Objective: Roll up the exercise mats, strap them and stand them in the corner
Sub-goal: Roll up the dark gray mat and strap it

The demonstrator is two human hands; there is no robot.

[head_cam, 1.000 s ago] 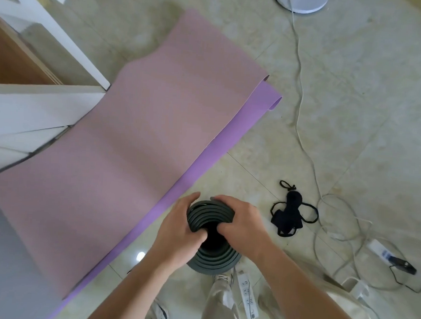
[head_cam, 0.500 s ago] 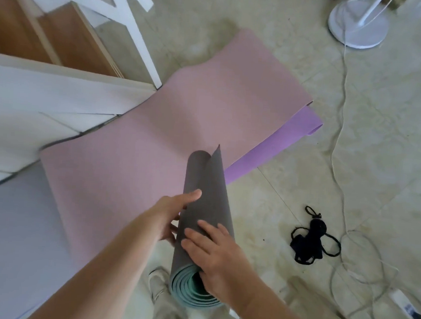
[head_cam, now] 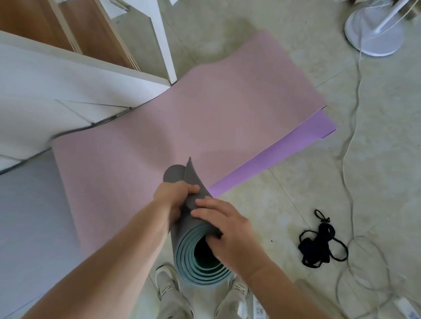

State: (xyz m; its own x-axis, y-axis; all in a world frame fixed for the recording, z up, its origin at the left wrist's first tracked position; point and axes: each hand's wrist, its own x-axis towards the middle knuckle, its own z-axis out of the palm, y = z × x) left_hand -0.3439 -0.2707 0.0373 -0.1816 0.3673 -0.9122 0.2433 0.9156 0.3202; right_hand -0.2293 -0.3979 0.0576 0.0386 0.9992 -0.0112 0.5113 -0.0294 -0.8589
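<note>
At the pink mat's (head_cam: 206, 124) edge, the left hand (head_cam: 175, 199) grips the rolled grey mat (head_cam: 189, 208); the right hand (head_cam: 227, 229) pinches its outer flap.

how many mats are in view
4: grey rolled mat held at centre; pink mat spread flat; purple mat peeking from under it; pale grey mat lower left. Others may lie hidden.

I see my left hand (head_cam: 175, 201) and right hand (head_cam: 227, 224) gripping the rolled grey mat (head_cam: 194, 244); black strap (head_cam: 322, 242) at three o'clock.
</note>
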